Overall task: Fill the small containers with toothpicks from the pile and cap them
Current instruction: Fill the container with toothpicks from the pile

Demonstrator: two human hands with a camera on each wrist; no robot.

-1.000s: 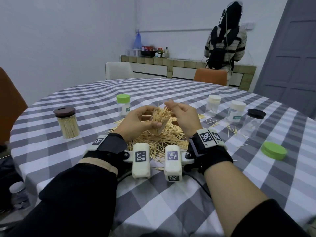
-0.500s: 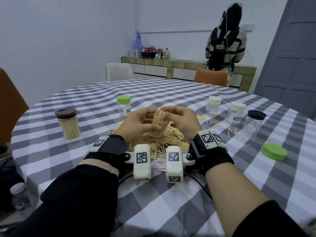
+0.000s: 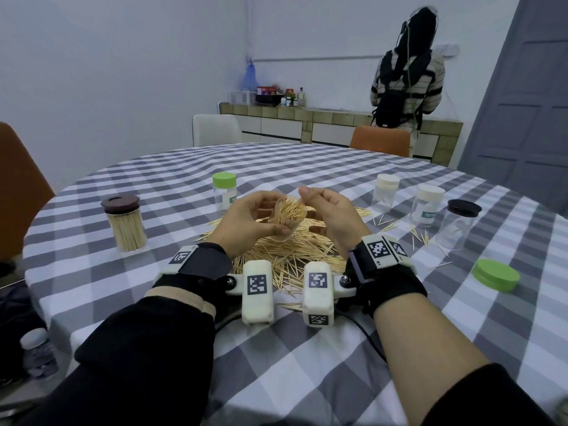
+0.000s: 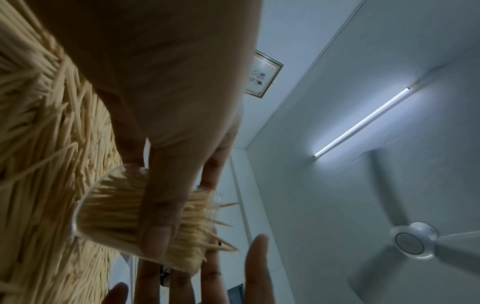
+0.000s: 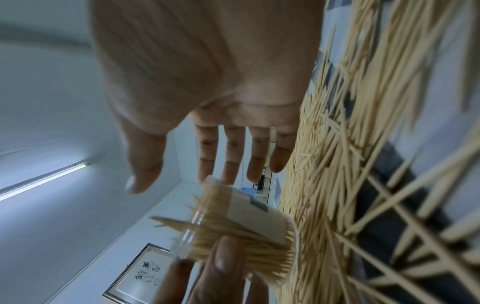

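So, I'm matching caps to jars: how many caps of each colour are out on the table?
Green caps: 2
White caps: 2
Brown cap: 1
Black cap: 1
Total: 6

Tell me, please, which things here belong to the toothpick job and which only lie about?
Job:
held container, in left hand
right hand, open beside it
toothpick pile
loose green lid
empty black-capped jar

Lying about:
water bottle
orange chair
person at counter
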